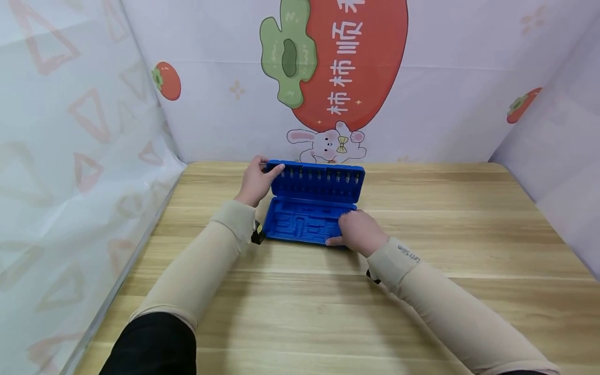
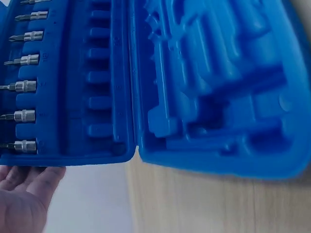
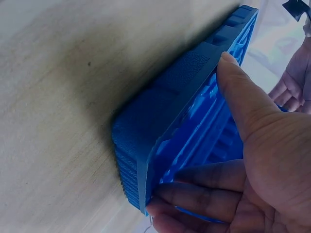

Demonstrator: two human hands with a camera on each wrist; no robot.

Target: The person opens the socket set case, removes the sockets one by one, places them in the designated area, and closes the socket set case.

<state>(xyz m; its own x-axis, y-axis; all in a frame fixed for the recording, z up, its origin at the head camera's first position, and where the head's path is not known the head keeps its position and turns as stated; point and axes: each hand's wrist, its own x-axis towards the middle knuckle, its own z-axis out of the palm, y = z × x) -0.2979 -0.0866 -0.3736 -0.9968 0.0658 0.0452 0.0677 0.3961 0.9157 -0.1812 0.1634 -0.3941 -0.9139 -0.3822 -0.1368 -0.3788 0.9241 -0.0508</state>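
Note:
A blue plastic socket-bit case (image 1: 290, 220) lies open on the wooden table, its lid (image 1: 314, 194) raised at the back. Silver bit sockets (image 2: 25, 86) sit in a row along the lid; the base shows moulded, unfilled hollows. My left hand (image 1: 255, 183) grips the lid's left end, thumb across its inner face and fingers behind, partly hidden. At the base's front right corner is my right hand (image 1: 361, 230). Its thumb lies along the front rim, while the other fingers curl at the right end, as the right wrist view shows.
The pale wooden table (image 1: 300, 312) runs back to a printed cloth backdrop (image 1: 215, 120) close behind the case. Another cloth wall (image 1: 84, 172) borders the left side. Small black devices (image 1: 257, 233) sit at both wrists.

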